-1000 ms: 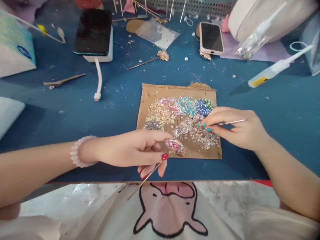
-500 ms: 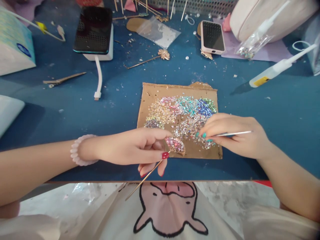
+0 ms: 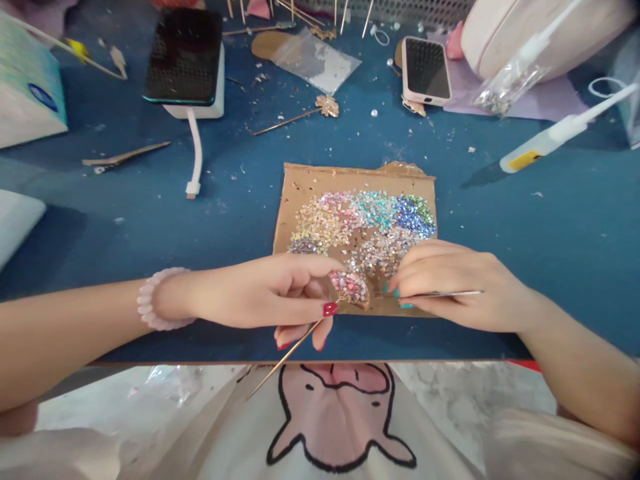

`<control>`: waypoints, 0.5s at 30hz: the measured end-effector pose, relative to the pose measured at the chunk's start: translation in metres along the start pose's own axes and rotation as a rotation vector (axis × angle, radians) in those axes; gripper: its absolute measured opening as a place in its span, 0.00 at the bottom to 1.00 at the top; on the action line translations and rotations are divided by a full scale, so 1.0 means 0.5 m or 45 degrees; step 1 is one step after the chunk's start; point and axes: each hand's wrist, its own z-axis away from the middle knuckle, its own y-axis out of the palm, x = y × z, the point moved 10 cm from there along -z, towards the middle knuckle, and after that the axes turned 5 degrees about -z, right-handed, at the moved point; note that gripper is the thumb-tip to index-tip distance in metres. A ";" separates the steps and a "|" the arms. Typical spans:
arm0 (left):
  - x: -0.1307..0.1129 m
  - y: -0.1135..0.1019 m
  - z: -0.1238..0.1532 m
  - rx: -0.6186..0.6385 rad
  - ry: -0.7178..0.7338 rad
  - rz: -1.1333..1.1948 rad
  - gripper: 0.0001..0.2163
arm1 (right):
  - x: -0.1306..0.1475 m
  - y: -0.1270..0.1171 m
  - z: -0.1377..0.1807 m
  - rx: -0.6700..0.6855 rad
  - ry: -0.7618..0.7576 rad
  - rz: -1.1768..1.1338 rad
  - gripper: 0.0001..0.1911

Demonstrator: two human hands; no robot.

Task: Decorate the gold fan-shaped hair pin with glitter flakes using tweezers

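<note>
A brown cardboard sheet [image 3: 300, 187] lies on the blue table, covered with several piles of small coloured sequins [image 3: 365, 213]. My left hand [image 3: 260, 293] pinches a thin gold hair stick [image 3: 285, 357] whose sequin-covered head [image 3: 350, 287] rests at the cardboard's near edge. My right hand [image 3: 450, 283] is closed on a thin metal pick [image 3: 450, 293], its fingertips close beside the decorated head. A pink bead bracelet [image 3: 150, 300] circles my left wrist.
Two phones [image 3: 185, 57] [image 3: 427, 70] lie at the back, one on a white charger with a cable [image 3: 195, 160]. A glue bottle [image 3: 550, 137] lies at the right, a sequin bag [image 3: 505, 90] behind it. Another gold hair stick [image 3: 300, 115], a hair clip [image 3: 125, 157] and a box [image 3: 27, 87] sit nearby.
My right hand with the pick has moved from the sequin piles down and left, toward the stick's decorated head. My left hand has hardly moved.
</note>
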 end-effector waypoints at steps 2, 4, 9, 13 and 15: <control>0.002 0.000 0.001 0.003 -0.007 -0.003 0.03 | 0.001 0.000 0.000 -0.006 -0.004 -0.003 0.06; 0.003 0.001 0.001 0.015 -0.005 -0.002 0.03 | 0.003 -0.001 -0.001 -0.014 -0.010 -0.013 0.06; 0.003 0.001 -0.001 0.017 0.000 0.002 0.03 | 0.004 -0.001 -0.003 -0.012 -0.017 -0.021 0.06; 0.002 0.000 0.000 -0.008 -0.025 -0.011 0.03 | 0.005 -0.001 -0.003 -0.011 -0.032 0.012 0.05; 0.002 -0.001 0.000 -0.013 -0.032 -0.010 0.03 | 0.007 -0.003 -0.002 -0.021 -0.038 0.033 0.05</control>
